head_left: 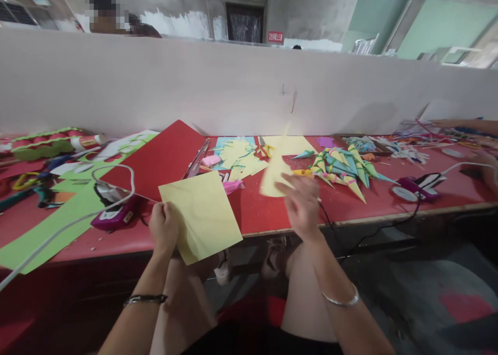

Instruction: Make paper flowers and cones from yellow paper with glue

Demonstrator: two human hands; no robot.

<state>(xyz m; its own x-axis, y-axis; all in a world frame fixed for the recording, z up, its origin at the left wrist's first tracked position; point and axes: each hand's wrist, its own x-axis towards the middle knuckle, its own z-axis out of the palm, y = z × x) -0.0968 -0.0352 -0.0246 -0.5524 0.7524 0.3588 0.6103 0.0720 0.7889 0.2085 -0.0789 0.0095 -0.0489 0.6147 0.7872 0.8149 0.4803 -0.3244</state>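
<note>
My left hand (163, 228) is closed on the left edge of a pale yellow paper sheet (204, 215), tilted over the table's front edge. To the right, my right hand (303, 204) is blurred by motion, its fingers over the lower right of a fan-shaped yellow paper piece (274, 173). That piece is smeared too, and its pointed top fades against the partition. Right of it lies a pile of small blue and yellow paper cones (346, 165) with coloured bands. Behind are yellow and blue paper scraps (239, 155) and yellow-handled scissors (266, 147).
A red board (155, 160) and green paper sheets (50, 230) lie at left. Purple glue guns (114, 212) with cords rest on both sides of the red table (260, 222). A white partition (233, 85) stands behind. Another person's arm (467, 124) reaches in at far right.
</note>
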